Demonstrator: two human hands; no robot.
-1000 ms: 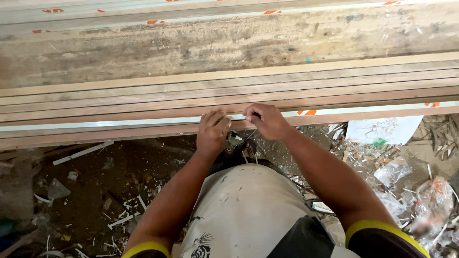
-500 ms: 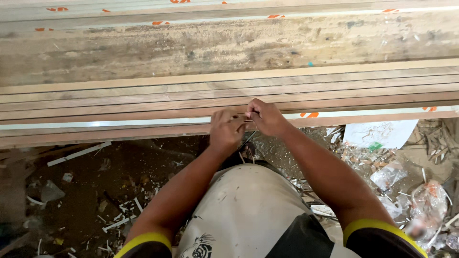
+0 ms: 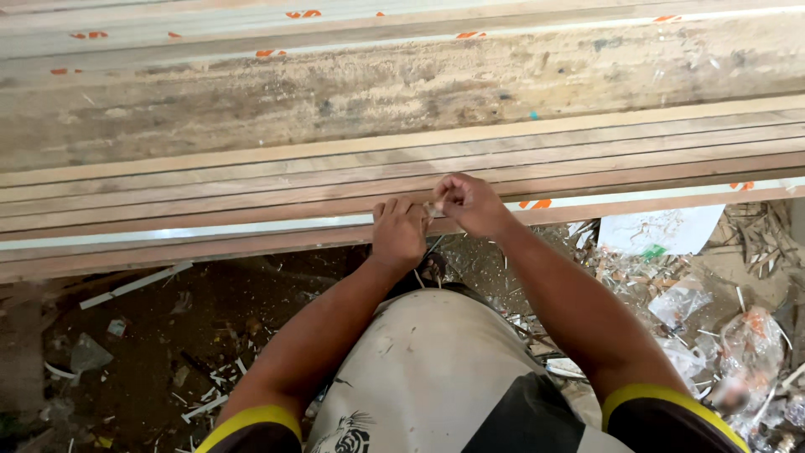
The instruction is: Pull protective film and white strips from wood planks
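Two hands work at the edge of a stack of long wood strips.

The left hand [image 3: 399, 235] lies knuckles up on the front strip [image 3: 251, 245], fingers curled over its edge. The right hand [image 3: 470, 204] is just beside it, almost touching, with fingertips pinched together on something too small to tell. The wood strips [image 3: 587, 159] lie flat, side by side, and their long way runs from left to right across the view, with the right end a bit higher. A white stripe [image 3: 210, 232] runs along the front strip. Scraps and plastic bits [image 3: 704, 310] lie on the dirt floor [image 3: 142, 352] below.
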